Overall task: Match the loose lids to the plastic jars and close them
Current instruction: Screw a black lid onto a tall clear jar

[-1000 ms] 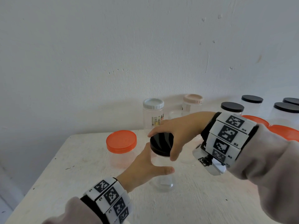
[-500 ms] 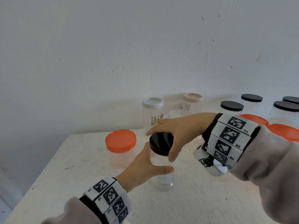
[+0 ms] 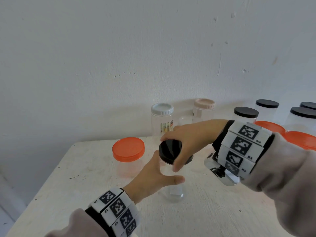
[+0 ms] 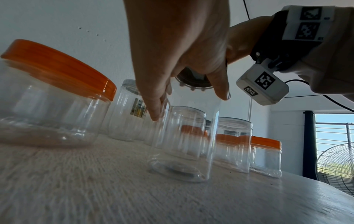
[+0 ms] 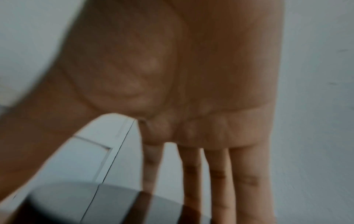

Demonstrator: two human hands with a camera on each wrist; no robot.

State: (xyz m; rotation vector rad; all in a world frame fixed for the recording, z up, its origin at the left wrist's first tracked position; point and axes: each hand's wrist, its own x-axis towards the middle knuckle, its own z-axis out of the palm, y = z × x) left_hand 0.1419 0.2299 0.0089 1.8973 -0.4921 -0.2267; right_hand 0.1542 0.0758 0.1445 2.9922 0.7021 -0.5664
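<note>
A clear plastic jar stands mid-table with a black lid on its mouth. My right hand reaches over from the right and grips the lid, fingers across its top and thumb on the near rim. My left hand holds the jar's body from the left, thumb in front and fingers behind. In the left wrist view my left hand straddles the jar, with the lid's underside above. The blurred right wrist view has the lid under my fingers.
A wide orange-lidded jar stands just left of the held jar. Jars with a white lid and a pink lid stand by the wall. Black-lidded jars and orange lids crowd the right. An open jar stands behind.
My right hand's thumb and fingers have shifted slightly round the black lid. The jar and my left hand stay where they were.
</note>
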